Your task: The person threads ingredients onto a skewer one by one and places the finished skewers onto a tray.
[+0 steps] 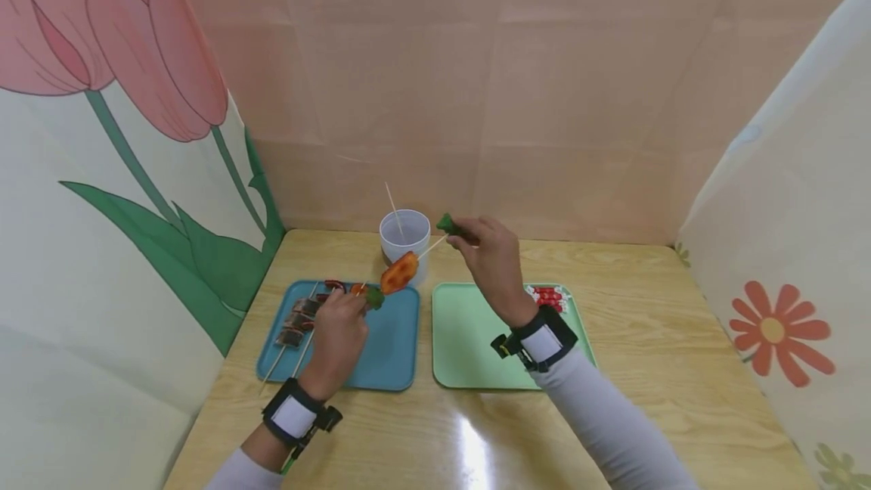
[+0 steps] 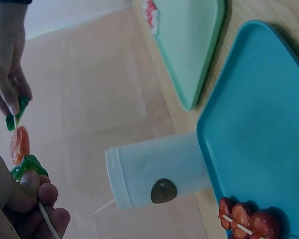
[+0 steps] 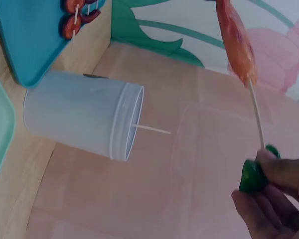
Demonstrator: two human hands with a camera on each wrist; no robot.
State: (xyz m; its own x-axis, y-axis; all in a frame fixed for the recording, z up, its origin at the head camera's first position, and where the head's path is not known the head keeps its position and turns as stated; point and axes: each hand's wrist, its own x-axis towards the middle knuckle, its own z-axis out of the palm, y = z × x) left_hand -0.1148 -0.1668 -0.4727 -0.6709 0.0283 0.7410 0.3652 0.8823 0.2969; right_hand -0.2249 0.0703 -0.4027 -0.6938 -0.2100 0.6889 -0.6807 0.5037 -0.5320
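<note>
Likely threading: left grip pinches thin wooden skewer bearing glossy green piece and flat browned-orange slab, in front of frosted white plastic cup. Right grip pinches second glossy green piece at skewer tip, right of cup. Next probably needs sliding it down.

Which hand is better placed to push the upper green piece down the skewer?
Right hand, probably: it pinches that green piece at the skewer's tip, while the left hand grips the skewer lower.
</note>
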